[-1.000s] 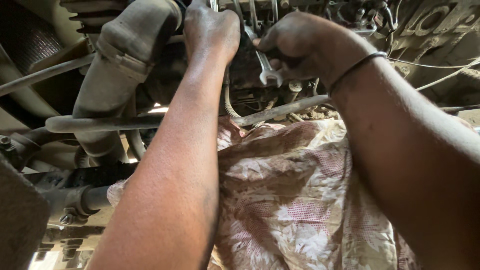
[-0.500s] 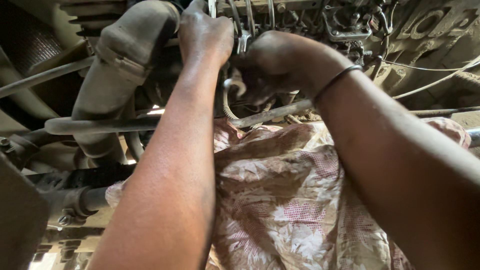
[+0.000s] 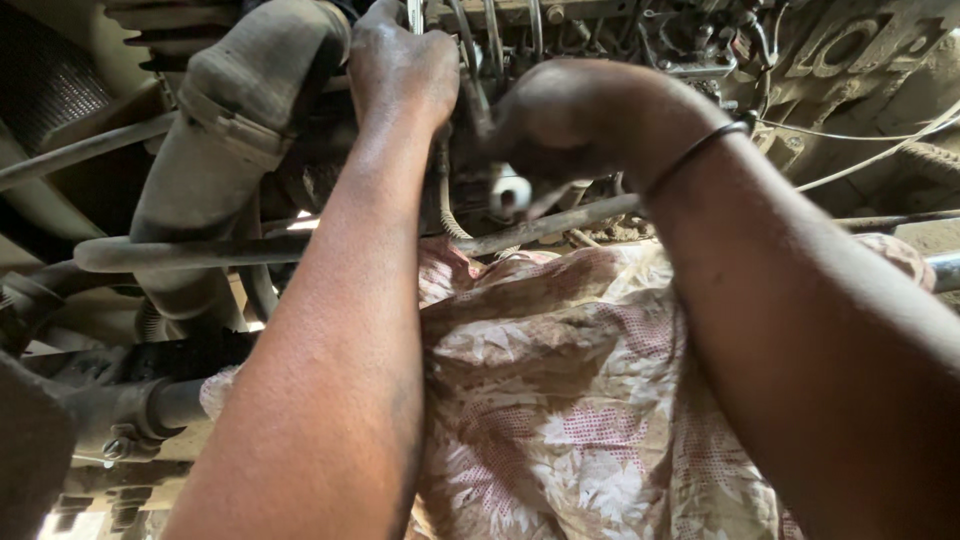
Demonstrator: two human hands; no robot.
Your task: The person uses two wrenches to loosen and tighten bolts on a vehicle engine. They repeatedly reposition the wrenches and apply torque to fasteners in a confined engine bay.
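Your left hand [image 3: 402, 68] is closed around a thin metal pipe [image 3: 416, 14]; your right hand [image 3: 570, 120] grips a wrench [image 3: 510, 192] beside it, above the floral cloth [image 3: 560, 400].

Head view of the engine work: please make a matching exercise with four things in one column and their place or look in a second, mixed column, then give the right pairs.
Things:
1. left hand
2. right hand
3. rubber hose
4. flowered cloth

Descriptions:
A. pink and cream, spread below the arms
B. grey and dusty, bent, at upper left
C. has a thin dark band at its wrist
D. raised against the metal tubes at top centre

Pairs: 1-D, 2-C, 3-B, 4-A
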